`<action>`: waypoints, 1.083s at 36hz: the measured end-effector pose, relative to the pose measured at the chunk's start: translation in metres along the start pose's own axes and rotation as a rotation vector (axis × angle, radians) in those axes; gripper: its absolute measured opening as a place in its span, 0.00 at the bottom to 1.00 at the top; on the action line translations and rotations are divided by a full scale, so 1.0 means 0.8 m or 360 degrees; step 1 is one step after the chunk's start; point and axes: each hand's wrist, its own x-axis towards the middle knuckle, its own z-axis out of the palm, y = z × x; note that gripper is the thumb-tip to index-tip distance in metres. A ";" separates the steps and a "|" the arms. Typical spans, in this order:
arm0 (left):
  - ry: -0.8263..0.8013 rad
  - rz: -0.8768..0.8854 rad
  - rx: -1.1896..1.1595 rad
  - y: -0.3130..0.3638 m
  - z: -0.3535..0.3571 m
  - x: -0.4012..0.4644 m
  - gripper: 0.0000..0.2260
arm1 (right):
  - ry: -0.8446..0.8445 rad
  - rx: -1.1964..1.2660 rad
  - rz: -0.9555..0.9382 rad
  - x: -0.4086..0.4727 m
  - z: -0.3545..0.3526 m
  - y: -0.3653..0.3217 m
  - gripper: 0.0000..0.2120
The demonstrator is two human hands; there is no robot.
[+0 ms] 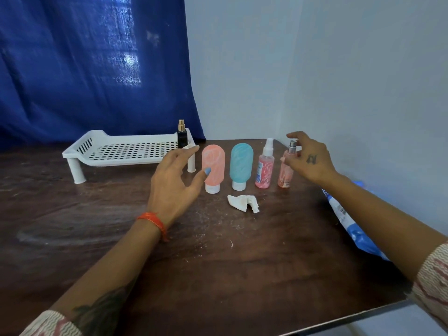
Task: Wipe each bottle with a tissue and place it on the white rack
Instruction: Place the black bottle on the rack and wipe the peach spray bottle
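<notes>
Hovering with loose, spread fingers, left hand (173, 180) nears rack (80, 151) corner; right hand (308, 158) reaches rightmost bottle (286, 170).

Four bottles (241, 166) in a row, tissue (243, 202) (crumpled) in front — dark bottle (181, 134) on rack (121, 151)

— Surfaces, please.
— I note a dark wooden table (218, 263), scuffed and dull; perforated white plastic rack (126, 151), smooth; crumpled white paper tissue (243, 202).
— Backdrop?
— Creased blue cloth curtain (84, 69).
</notes>
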 end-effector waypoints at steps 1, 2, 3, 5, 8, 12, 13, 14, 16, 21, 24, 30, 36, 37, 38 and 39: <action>-0.0001 -0.0001 0.0003 0.000 0.000 0.000 0.25 | -0.0004 0.0003 0.0012 0.000 0.001 0.001 0.25; 0.0001 0.0000 0.0005 -0.001 0.001 0.001 0.24 | -0.0010 0.0011 0.0025 0.000 0.003 0.001 0.23; 0.0003 0.0001 0.0006 -0.001 0.001 0.001 0.24 | -0.0015 0.0015 0.0033 0.000 0.004 0.002 0.22; 0.0006 0.0003 0.0006 -0.001 0.002 0.001 0.23 | -0.0014 0.0013 0.0026 -0.001 0.005 0.002 0.20; 0.0012 -0.0001 0.0000 0.000 0.001 0.001 0.23 | 0.0028 0.0036 -0.0008 -0.004 0.002 0.001 0.19; 0.0032 0.0008 -0.0042 0.002 -0.001 0.000 0.23 | 0.0161 0.0063 -0.0148 -0.012 -0.008 -0.008 0.19; 0.0037 0.0015 -0.0057 0.003 -0.001 -0.001 0.23 | 0.0196 0.0079 -0.0188 -0.015 -0.011 -0.012 0.19; 0.0040 0.0021 -0.0069 0.003 -0.001 -0.001 0.23 | 0.0226 0.0103 -0.0221 -0.018 -0.014 -0.017 0.19; 0.0044 0.0029 -0.0086 0.004 -0.001 -0.001 0.22 | 0.0257 0.0173 -0.0266 -0.024 -0.018 -0.028 0.20; 0.0058 0.0059 -0.0143 0.006 -0.002 -0.002 0.22 | 0.0246 0.0470 -0.0310 -0.040 -0.017 -0.062 0.21; 0.0065 0.0052 -0.0209 0.008 -0.002 -0.003 0.21 | 0.0166 0.0638 -0.0323 -0.048 -0.010 -0.082 0.22; 0.0067 0.0000 -0.0468 0.020 -0.007 -0.002 0.19 | -0.0121 0.0766 -0.0466 -0.064 0.022 -0.111 0.21; 0.0023 0.0022 -0.0667 0.030 -0.013 -0.002 0.16 | -0.0282 0.0686 -0.0594 -0.075 0.048 -0.129 0.21; 0.0014 0.0033 -0.0683 0.030 -0.013 -0.002 0.15 | -0.0297 0.0702 -0.0591 -0.075 0.051 -0.131 0.21; 0.0007 0.0045 -0.0687 0.031 -0.014 -0.002 0.14 | -0.0313 0.0721 -0.0583 -0.076 0.053 -0.132 0.22; -0.0001 0.0056 -0.0686 0.031 -0.014 -0.002 0.14 | -0.0327 0.0735 -0.0574 -0.076 0.054 -0.132 0.23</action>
